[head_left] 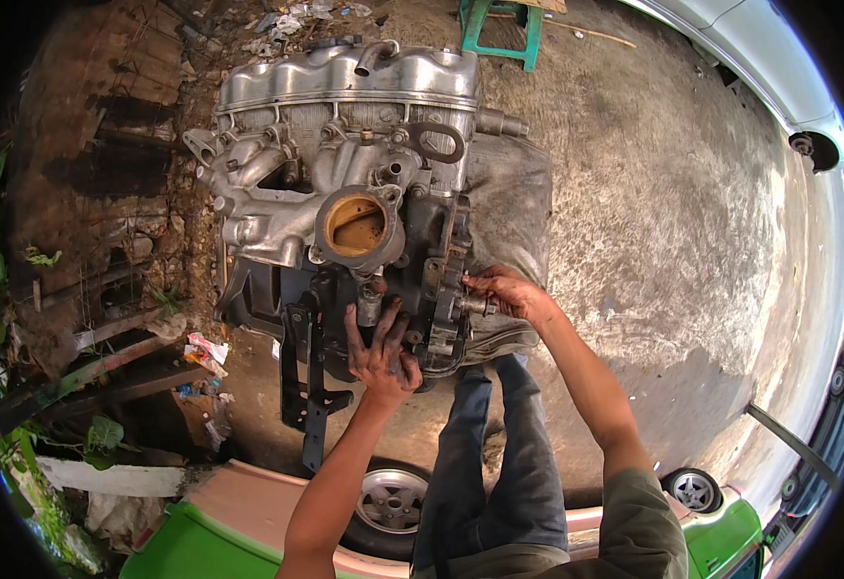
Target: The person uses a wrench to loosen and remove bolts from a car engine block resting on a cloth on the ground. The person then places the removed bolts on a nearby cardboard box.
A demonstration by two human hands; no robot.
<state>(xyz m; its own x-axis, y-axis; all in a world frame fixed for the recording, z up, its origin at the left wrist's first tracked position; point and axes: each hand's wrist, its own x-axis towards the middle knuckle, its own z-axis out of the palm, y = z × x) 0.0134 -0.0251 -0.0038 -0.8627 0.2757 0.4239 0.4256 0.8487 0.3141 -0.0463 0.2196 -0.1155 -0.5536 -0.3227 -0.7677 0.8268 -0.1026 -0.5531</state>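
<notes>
Silver-and-black cast-metal engine (388, 232) located upper centre of frame. Left hand (383, 359) laid open against it; right hand (509, 291) curled at its right edge, grip indeterminable. Either could be pinched if the engine were tipped by uneven pressure.

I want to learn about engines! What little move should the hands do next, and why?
Probably a gentle twist with the right hand, because it is at the short, silvery, round metal fitting, while the left hand lies against the silver-and-black metal engine and might steady it.
</notes>
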